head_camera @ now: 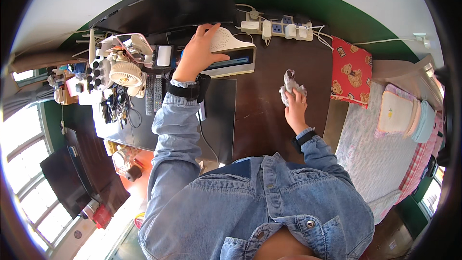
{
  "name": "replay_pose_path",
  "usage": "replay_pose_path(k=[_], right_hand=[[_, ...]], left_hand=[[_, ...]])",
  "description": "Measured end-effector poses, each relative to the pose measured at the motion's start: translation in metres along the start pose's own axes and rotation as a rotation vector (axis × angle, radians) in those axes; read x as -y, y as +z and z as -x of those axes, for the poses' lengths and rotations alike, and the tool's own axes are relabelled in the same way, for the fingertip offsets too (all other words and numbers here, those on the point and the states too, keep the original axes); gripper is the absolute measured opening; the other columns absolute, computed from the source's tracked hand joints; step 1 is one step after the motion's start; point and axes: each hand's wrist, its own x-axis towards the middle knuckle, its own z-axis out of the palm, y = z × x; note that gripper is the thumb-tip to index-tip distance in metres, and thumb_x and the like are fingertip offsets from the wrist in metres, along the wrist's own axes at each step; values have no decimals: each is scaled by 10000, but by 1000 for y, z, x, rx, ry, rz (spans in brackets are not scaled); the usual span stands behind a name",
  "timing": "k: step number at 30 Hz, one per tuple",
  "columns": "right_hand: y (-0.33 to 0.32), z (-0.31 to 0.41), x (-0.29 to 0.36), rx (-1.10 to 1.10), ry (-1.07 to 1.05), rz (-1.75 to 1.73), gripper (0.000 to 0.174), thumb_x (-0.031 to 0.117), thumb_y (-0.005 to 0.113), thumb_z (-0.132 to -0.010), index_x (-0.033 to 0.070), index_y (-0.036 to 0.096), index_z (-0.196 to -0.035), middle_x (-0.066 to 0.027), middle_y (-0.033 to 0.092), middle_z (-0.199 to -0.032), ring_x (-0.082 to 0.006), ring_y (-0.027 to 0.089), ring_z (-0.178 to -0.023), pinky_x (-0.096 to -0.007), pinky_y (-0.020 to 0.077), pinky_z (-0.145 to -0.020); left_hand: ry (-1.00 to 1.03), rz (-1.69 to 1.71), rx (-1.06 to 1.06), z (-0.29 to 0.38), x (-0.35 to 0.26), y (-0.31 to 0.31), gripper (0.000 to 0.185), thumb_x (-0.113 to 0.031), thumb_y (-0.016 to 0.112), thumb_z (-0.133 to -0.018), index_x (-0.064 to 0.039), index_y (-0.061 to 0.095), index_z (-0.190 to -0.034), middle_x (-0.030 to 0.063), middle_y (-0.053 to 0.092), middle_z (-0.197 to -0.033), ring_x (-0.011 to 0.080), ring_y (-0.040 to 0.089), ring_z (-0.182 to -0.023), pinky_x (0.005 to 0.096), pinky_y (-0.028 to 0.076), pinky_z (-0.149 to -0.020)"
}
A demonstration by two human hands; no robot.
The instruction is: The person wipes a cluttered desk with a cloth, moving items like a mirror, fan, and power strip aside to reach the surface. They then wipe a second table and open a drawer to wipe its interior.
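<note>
My left hand [199, 52] grips a white electronic device [234, 65] with a perforated speaker-like top and a dark front panel, its thumb over the panel. The device is at the back of a dark brown desk [269, 126], below a black screen [169, 7]. Lower right of it, my right hand [296, 110] holds a crumpled grey-white cloth [290, 87] down on the desk top. The far side of the device and the parts of the cloth under my fingers are hidden.
White chargers fill a long power strip [277, 28] along the back. A red bear-print cloth [352, 70] covers something at the right, beside a bed [375, 151]. To the left are a small fan [126, 74], remote controls [154, 92], tangled cables [117, 106] and a black cord.
</note>
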Motion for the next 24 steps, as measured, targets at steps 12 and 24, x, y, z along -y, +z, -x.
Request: replay_pose_path(k=[12, 24], right_hand=[[-135, -55, 105, -143, -292, -621, 580, -46, 587, -795, 63, 509, -1359, -178, 551, -1314, -374, 518, -1218, -428, 423, -1039], [-256, -144, 250, 255, -723, -758, 818, -61, 554, -875, 120, 215, -1597, -147, 365, -1574, -276, 359, -1456, -412, 329, -1166]], left_hand=[[147, 344, -222, 87, -73, 12, 449, -196, 692, -918, -85, 589, -1340, 142, 593, -1323, 359, 584, -1199, 399, 477, -1005], [102, 1136, -522, 28, -68, -24, 441, -143, 508, -1038, -14, 354, -1431, 101, 575, -1224, 153, 576, -1072, 301, 495, -896]])
